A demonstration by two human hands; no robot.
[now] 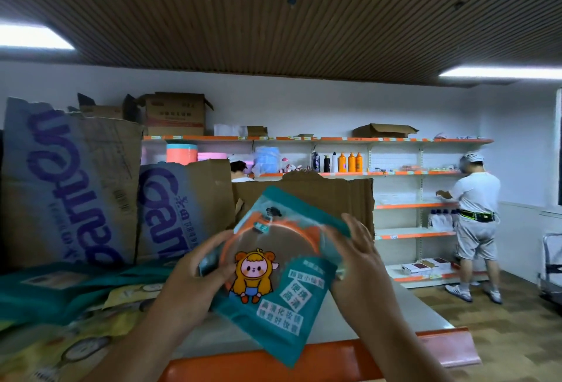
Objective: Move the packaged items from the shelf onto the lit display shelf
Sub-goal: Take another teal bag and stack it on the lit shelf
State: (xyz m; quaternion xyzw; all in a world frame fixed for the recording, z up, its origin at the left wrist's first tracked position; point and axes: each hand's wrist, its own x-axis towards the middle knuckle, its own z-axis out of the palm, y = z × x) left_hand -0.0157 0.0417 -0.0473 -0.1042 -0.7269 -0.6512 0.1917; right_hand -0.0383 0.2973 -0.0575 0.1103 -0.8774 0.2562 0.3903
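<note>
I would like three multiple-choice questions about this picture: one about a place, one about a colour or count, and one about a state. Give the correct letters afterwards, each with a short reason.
1. Where do the other teal and yellow packages lie?
A. on the shelf top, to the left of the hands
B. on the floor by the far shelves
C. inside the open box on the top shelf

2. How many orange bottles stand together on the far wall shelf?
A. one
B. three
C. six

3. How is the teal package held?
A. it lies flat, untouched
B. the right hand alone pinches it
C. both hands hold it, tilted, above the shelf edge

Answers:
1 A: they lie piled in front of the cardboard boxes.
2 B: three orange bottles stand side by side.
3 C: the left hand and the right hand grip opposite sides.
</note>
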